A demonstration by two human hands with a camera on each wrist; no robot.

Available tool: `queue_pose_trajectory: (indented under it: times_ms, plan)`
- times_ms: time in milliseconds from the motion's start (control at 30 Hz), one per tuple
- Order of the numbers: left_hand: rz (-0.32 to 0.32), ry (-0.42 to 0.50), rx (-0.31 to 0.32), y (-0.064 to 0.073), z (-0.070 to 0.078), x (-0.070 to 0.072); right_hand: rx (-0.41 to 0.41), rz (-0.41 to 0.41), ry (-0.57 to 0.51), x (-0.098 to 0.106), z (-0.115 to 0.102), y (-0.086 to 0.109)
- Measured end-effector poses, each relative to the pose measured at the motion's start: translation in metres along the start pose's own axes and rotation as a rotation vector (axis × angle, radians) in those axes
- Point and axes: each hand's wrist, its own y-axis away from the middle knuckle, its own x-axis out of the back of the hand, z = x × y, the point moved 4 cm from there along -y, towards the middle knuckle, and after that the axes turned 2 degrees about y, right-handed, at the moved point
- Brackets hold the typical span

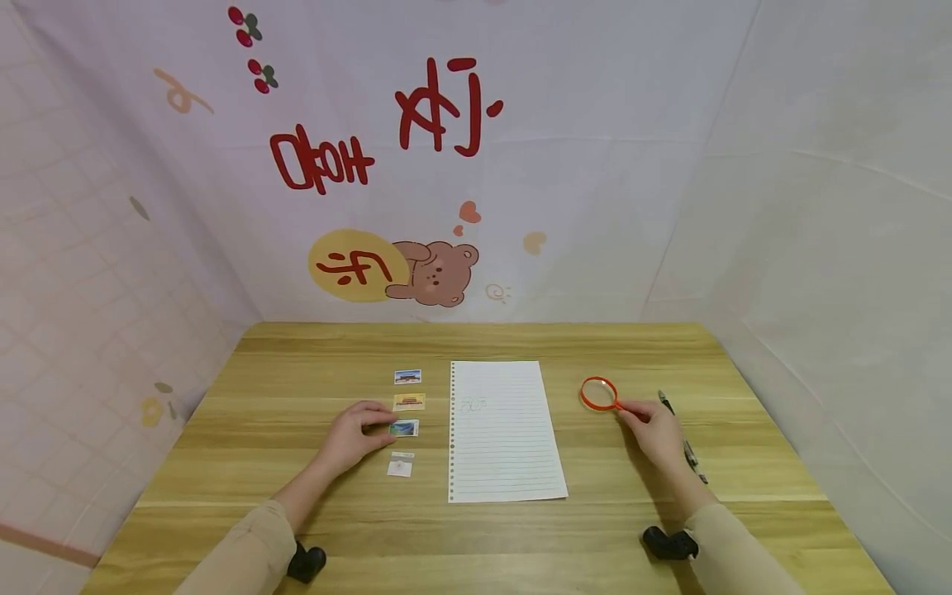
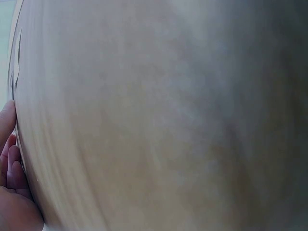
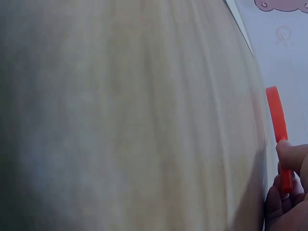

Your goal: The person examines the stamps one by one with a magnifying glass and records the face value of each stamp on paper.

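Note:
My left hand is at a small blue-green postage stamp, its thumb and a fingertip at the lower and upper edges near the stamp's left end. Only part of the left hand shows at the edge of the left wrist view. My right hand holds a red-rimmed magnifying glass by its handle, the lens pointing left over the table. From the right wrist view, the red magnifying glass appears edge-on, with the thumb of the right hand pressed on its handle.
Other stamps line up with it: a blue one, a yellow one and a pale one. Lined paper with faint writing lies mid-table. A dark pen is partly hidden behind the right hand. A printed cloth hangs behind.

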Motion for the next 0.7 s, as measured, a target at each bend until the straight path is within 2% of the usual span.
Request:
queue_pose_trajectory:
  times_ms: [333, 533, 700]
  plan:
    - [-0.008, 0.007, 0.019, 0.0006, -0.0006, 0.0008, 0.011, -0.003, 0.010, 0.0013, 0.0067, 0.0019]
    - [-0.003, 0.003, 0.013, 0.0003, -0.0008, 0.0002, 0.082, 0.031, 0.046, 0.0011, 0.0060, 0.0043]
    - [-0.002, 0.001, 0.017, -0.0003, -0.0017, -0.0003, 0.105, 0.056, 0.063, 0.0012, 0.0053, 0.0058]
